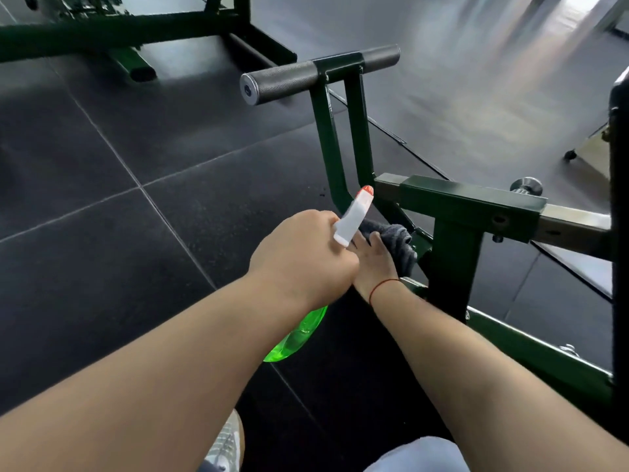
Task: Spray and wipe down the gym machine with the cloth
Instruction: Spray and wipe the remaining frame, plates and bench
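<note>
Cloth (403,245) gripped by right hand (374,264) against machine frame (454,257); left hand (303,260) clutches spray bottle (354,216).

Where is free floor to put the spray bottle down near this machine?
The black floor tiles left of the green upright are bare, up to the far machine's base. Set the spray bottle there. It is crowded by the right hand and cloth, among the frame bars.

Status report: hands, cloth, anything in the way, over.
Left hand grips bottle. Right hand holds cloth against frame. No obstruction seen.
</note>
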Demonstrator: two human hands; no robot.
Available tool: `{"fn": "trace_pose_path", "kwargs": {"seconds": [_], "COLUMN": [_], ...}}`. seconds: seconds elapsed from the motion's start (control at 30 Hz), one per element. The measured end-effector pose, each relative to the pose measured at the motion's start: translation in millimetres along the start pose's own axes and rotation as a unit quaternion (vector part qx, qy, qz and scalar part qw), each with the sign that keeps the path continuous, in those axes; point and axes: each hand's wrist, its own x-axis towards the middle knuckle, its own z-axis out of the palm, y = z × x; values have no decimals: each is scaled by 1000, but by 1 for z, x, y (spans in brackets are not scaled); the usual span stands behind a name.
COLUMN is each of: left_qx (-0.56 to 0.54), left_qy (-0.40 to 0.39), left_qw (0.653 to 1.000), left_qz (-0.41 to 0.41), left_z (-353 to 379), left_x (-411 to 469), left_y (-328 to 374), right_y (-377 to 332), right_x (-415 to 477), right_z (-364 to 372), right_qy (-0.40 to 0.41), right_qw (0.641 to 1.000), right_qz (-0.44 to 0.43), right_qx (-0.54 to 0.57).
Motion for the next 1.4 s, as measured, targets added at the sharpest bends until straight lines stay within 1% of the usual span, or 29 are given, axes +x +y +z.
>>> {"fn": "trace_pose_path", "kwargs": {"seconds": [0.17, 0.27, 0.4, 0.5, 0.53, 0.63, 0.7, 0.77, 0.87, 0.93, 1.0, 1.07, 1.13, 1.2, 1.3, 1.4], "left_qx": [-14, -15, -14, -5, -2, 8, 17, 25, 27, 28, 29, 32, 35, 39, 45, 49], "left_qy": [-28, -35, -30, -24, -24, -30, -34, -44, -50, -52, -58, -66, -76, -83, -90, -96], "left_qw": [999, 999, 999, 999, 999, 999, 999, 999, 998, 998, 998, 997, 996, 996, 995, 994], "left_qz": [19, 25, 27, 25, 23, 22, 20, 15, 10, 15, 19, 21, 21, 19, 17, 15], "left_z": [11, 15, 16, 14, 15, 16, 18, 20, 25, 29, 34, 38, 40, 42, 42, 42], "left_x": [1, 3, 4, 4, 4, 2, 1, 1, 2, 2, 3, 3, 3, 3, 2, 5], "left_y": [11, 13, 13, 12, 11, 9, 10, 12, 17, 21, 25, 27, 27, 27, 29, 29], "right_y": [-6, -5, -2, -2, -2, 0, 2, 1, 3, 7, 11, 12, 12, 16, 25, 35], "right_x": [-55, -89, -125, -130, -125, -99, -79, -69, -80, -102, -127, -148, -159, -162, -166, -180], "right_z": [38, 57, 84, 82, 77, 52, 39, 36, 56, 79, 94, 107, 114, 108, 98, 102], "right_qy": [-45, -84, -142, -148, -136, -55, -21, -16, -15, -52, -110, -165, -194, -196, -176, -183], "right_qw": [990, 982, 977, 976, 979, 994, 998, 999, 997, 993, 988, 982, 978, 978, 980, 978], "right_qz": [-70, -85, -107, -107, -102, -55, -42, -41, -38, -68, -87, -86, -73, -72, -90, -94], "right_qx": [-112, -143, -122, -117, -114, -74, -47, -22, -60, -83, -62, -36, -8, 4, -17, -25]}}
